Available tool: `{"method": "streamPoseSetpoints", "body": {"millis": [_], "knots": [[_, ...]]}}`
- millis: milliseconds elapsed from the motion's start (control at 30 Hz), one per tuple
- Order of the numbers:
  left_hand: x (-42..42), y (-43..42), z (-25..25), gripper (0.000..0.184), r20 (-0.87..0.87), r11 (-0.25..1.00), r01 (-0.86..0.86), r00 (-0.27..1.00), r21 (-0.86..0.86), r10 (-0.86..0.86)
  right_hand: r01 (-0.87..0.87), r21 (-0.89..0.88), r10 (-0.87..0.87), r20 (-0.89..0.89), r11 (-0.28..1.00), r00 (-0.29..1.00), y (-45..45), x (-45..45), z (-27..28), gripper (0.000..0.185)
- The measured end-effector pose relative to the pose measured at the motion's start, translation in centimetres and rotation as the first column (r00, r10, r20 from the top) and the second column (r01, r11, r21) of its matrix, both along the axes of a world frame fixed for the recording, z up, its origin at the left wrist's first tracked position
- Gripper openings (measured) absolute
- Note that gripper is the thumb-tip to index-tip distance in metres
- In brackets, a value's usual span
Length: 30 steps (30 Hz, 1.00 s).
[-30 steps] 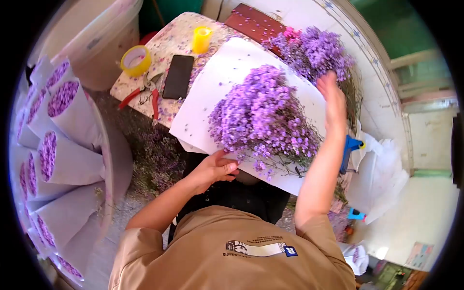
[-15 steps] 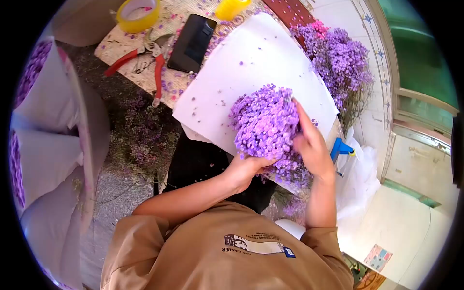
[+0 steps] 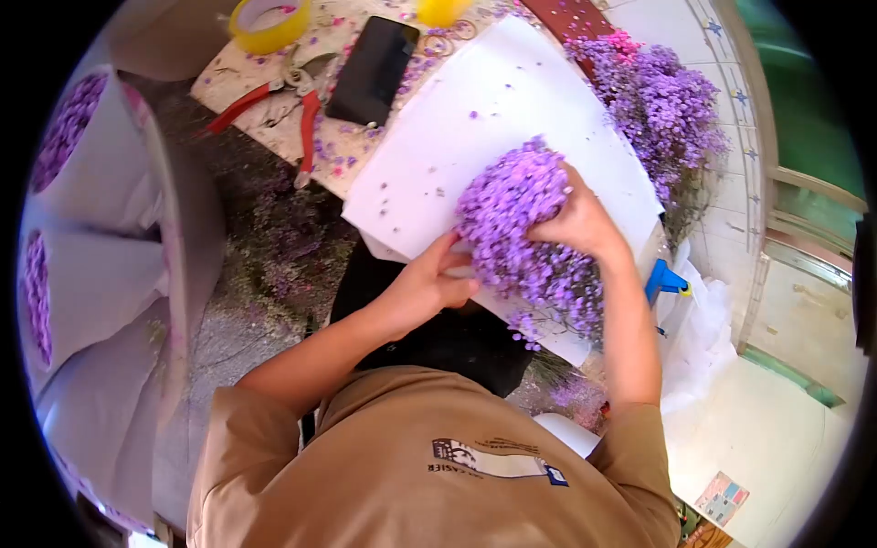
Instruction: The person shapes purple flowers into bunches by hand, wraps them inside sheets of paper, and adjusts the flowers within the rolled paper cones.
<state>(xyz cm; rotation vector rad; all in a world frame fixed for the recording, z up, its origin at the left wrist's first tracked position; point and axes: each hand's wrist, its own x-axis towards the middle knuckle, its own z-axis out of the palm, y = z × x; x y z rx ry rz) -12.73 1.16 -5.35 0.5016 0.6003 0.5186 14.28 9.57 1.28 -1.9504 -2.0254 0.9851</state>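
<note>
1. While the bunch (image 3: 523,215) sits between the fingers of both hands, its purple blooms tilt up and away, and loose sprigs spill out nearer the body than the right fingers.
2. The right hand (image 3: 582,222) has its fingers curled against the bunch's right side, thumb set apart from them with blooms between; whether they pinch any stems, I cannot tell.
3. The left hand (image 3: 422,290) is at the bunch's left edge, thumb and fingers spread, the fingertips reaching the blooms.
4. Ahead of both sets of fingers and under the bunch extends white paper (image 3: 484,96), dotted with small fallen bits; I cannot tell whether the bunch rests on it.
5. To the right of the right fingers and farther ahead, a second bunch (image 3: 667,123), purple with some pink, lies beside the paper.
6. Ahead and left of the left fingers, the petal-strewn tabletop (image 3: 260,91) carries a phone (image 3: 375,73), red-handled pruners (image 3: 309,128) with handles apart, and a yellow tape roll (image 3: 245,38).
7. Right of the right fingers are a blue object (image 3: 665,279) and clear plastic (image 3: 702,338).
8. Left of the left fingers, cuttings (image 3: 283,251) cover the floor; farther out, wrapped flowers (image 3: 100,274) stand in a tub (image 3: 196,228).
</note>
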Motion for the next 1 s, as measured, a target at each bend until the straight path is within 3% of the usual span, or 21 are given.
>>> {"method": "streamPoseSetpoints", "body": {"millis": [67,100,167,267,333,367,400,467,533,567,633,700,767,833,1000], "knots": [[0.5,1.0,0.7,0.081,-0.012,0.999,-0.05,0.999,-0.006,0.049,0.011,-0.096,-0.019,-0.083,0.995,0.996,0.6,0.5,-0.8,0.112],[1.3,1.3,0.6,0.081,0.066,0.999,-0.047,0.997,0.014,0.046,-0.006,-0.094,-0.004,-0.11,0.996,0.994,0.5,0.0,-0.8,0.112],[2.9,1.4,0.3,0.081,0.132,0.998,-0.049,0.99,0.047,0.043,-0.004,-0.081,0.015,0.131,0.997,0.991,-0.2,-0.7,0.4,0.108],[4.8,0.5,0.8,0.085,0.146,0.994,-0.069,0.988,0.09,0.055,0.065,-0.113,-0.06,0.049,0.991,0.997,-2.0,-0.6,1.8,0.1],[4.7,-1.1,3.0,0.09,0.114,0.982,-0.015,0.993,0.186,-0.006,0.169,-0.203,-0.219,-0.258,0.965,0.941,-4.5,1.6,3.1,0.078],[3.9,-1.3,4.7,0.095,0.149,0.959,0.083,0.981,0.273,-0.127,0.149,-0.206,-0.209,-0.309,0.967,0.928,-5.7,3.0,4.8,0.073],[3.4,-1.8,6.2,0.096,0.021,0.905,0.174,0.98,0.387,-0.198,0.157,-0.182,-0.192,-0.192,0.971,0.963,-7.1,4.1,7.4,0.072],[1.8,-1.8,8.2,0.08,-0.09,0.792,0.303,0.949,0.53,-0.303,0.299,0.03,-0.289,-0.184,0.954,0.939,-13.2,9.8,9.1,0.07],[0.1,-1.1,7.9,0.052,-0.337,0.604,0.353,0.93,0.714,-0.145,0.477,0.135,-0.475,-0.049,0.869,0.879,-21.2,15.5,9.9,0.068],[-0.8,-1.4,6.3,0.032,-0.318,0.546,0.188,0.936,0.816,0.153,0.549,0.165,-0.558,0.013,0.819,0.83,-25.4,18.2,9.7,0.068],[-3.8,-0.2,3.7,0.034,-0.355,0.463,0.077,0.755,0.883,0.551,0.659,0.193,-0.684,0.125,0.727,0.719,-33.0,22.2,8.4,0.066],[-7.4,1.3,1.3,0.034,-0.347,0.377,0.044,0.501,0.925,0.793,0.732,0.195,-0.757,0.196,0.653,0.623,-39.0,24.7,6.4,0.065],[-10.6,1.8,-0.5,0.037,-0.539,0.497,0.208,0.36,0.842,0.762,0.766,0.18,-0.783,0.232,0.618,0.577,-43.1,26.0,4.5,0.064],[-11.3,1.2,-2.7,0.036,-0.554,0.492,0.254,0.401,0.833,0.73,0.783,0.168,-0.794,0.244,0.599,0.556,-45.5,26.7,2.3,0.062],[-9.6,0.4,-0.7,0.035,-0.596,0.513,0.305,0.433,0.803,0.677,0.796,0.166,-0.807,0.238,0.582,0.541,-48.3,27.2,-0.7,0.059]]}}
